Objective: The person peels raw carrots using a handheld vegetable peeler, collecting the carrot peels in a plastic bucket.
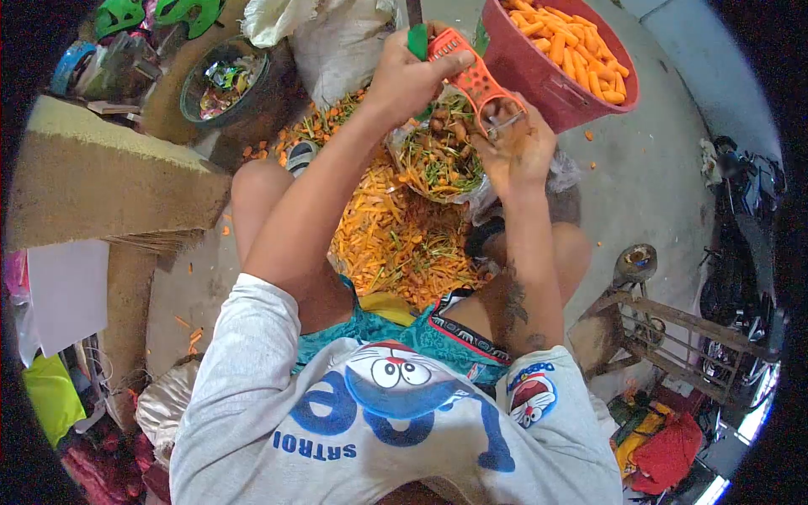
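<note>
My left hand (408, 74) is closed, its thumb pressed on the perforated middle of an orange plastic peeler (476, 82). In the same fist sits a green-handled tool (418, 42), with a dark narrow shaft pointing up past the frame's top edge. My right hand (518, 147) has its fingers curled around the peeler's open looped end. Both hands are raised in front of me, above a clear plastic bag (484, 195) holding carrot tops and trimmings (444, 151). Orange and yellow peelings (379, 227) cover the floor between my legs.
A red tub (539, 80) full of peeled carrots (572, 50) stands at the upper right. To the upper left are a dark basin (198, 101) with wrappers and a white sack (337, 59). A wooden rack (682, 349) stands at right, a brown block-like surface (109, 177) at left.
</note>
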`<state>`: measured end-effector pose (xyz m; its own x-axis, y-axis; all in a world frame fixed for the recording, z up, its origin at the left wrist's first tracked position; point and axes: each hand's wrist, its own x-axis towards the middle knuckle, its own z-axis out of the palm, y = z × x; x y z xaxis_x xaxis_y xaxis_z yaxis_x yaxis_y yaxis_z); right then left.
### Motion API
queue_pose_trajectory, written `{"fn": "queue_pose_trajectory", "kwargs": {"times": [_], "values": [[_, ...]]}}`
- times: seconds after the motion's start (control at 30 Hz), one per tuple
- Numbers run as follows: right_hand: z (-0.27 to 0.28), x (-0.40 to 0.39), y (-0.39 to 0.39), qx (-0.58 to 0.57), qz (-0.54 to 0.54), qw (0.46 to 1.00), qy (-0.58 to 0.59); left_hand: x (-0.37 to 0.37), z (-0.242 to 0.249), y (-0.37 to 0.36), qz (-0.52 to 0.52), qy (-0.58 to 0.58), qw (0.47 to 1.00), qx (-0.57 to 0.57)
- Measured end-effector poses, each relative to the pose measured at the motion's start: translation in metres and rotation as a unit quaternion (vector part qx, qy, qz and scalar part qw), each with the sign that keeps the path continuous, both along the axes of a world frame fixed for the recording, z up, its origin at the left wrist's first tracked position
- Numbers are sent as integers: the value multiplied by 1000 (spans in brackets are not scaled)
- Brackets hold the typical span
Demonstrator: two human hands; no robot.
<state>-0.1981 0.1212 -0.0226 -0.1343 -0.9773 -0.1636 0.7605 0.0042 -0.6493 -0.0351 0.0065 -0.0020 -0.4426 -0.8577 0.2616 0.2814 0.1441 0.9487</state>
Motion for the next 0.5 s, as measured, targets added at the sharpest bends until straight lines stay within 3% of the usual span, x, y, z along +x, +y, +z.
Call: {"fn": "queue_pose_trajectory", "kwargs": {"times": [0.03, 0.1, 0.23, 0.33, 0.4, 0.5], "values": [[1, -1, 1, 4, 2, 1000, -3, 2, 0, 0, 2, -3, 1000, 4], [2, -2, 1, 55, -116, 990, 52, 10, 4, -1, 46, -44, 998, 3], [-16, -21, -9, 78, -149, 983, 70, 47, 39, -4, 83, -107, 991, 5], [-27, -6, -29, 125, -149, 976, 98, 77, 47, -15, 143, -103, 984, -19], [-45, 5, -46, 133, -116, 974, 140, 96, 61, -19, 177, -180, 968, 2], [-89, 28, -85, 168, -51, 957, 231, 122, 47, -38, 189, -99, 975, -55]]}}
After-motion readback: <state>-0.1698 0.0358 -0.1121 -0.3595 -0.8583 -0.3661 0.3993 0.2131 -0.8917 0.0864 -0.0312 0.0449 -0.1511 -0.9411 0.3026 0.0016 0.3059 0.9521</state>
